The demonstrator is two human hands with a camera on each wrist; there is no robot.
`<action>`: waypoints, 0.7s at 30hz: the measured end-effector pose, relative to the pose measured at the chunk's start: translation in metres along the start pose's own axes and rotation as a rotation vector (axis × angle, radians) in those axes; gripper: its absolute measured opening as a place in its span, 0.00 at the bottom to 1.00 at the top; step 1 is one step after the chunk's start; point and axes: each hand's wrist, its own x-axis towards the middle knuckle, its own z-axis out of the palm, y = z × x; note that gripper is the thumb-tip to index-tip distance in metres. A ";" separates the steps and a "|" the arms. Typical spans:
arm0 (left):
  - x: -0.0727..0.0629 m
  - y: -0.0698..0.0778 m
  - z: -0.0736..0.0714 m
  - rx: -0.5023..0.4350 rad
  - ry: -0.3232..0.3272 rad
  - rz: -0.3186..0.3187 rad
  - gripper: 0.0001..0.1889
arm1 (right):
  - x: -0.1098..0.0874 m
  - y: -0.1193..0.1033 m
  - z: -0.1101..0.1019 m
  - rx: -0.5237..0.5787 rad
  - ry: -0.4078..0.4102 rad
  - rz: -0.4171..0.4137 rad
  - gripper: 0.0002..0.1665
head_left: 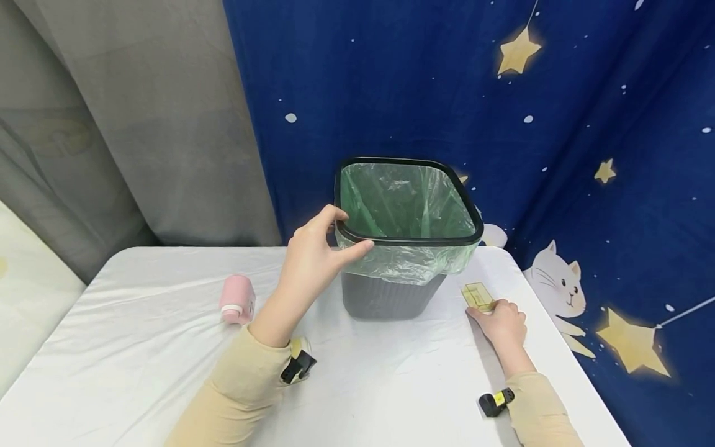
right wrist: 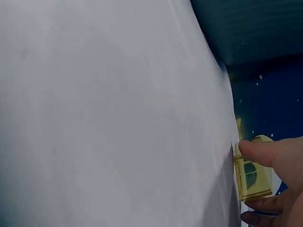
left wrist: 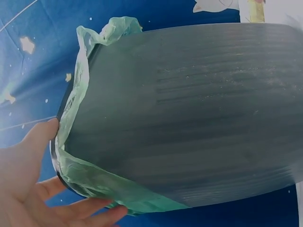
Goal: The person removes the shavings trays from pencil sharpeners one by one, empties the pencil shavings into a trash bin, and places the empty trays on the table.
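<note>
A grey trash bin (head_left: 393, 295) with a black rim stands on the table, lined with a green translucent bag (head_left: 399, 264) folded over its edge. My left hand (head_left: 315, 251) is at the bin's near left corner, thumb and fingers spread around the rim. In the left wrist view the thumb presses the rim and the other fingers lie along the bag. To the right of the bin, my right hand (head_left: 504, 324) pinches a small transparent yellow box (head_left: 478, 297) low over the tabletop. The right wrist view shows the box (right wrist: 254, 179) between thumb and fingers.
A pink bottle (head_left: 237, 298) with a white cap lies on the left of the white-covered table (head_left: 139, 347). Behind the table hang a grey curtain (head_left: 162, 124) and a blue one (head_left: 402, 81) with stars. The table's right edge runs close by the right hand.
</note>
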 end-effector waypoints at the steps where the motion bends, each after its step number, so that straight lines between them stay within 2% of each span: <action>1: 0.000 0.000 -0.001 0.010 -0.009 -0.005 0.29 | 0.000 0.000 -0.001 -0.001 -0.007 -0.002 0.42; 6: 0.000 0.001 -0.006 0.030 -0.051 -0.010 0.40 | 0.000 -0.002 -0.008 0.012 -0.058 -0.007 0.50; 9: 0.000 -0.001 -0.010 0.026 -0.059 -0.013 0.42 | -0.001 -0.007 -0.018 0.028 -0.095 -0.017 0.54; 14: -0.002 -0.005 -0.016 0.039 -0.091 -0.021 0.42 | -0.005 -0.016 -0.036 0.054 -0.117 -0.041 0.51; 21: -0.008 -0.013 -0.027 0.074 -0.139 -0.060 0.41 | -0.016 -0.030 -0.054 0.077 -0.120 -0.121 0.50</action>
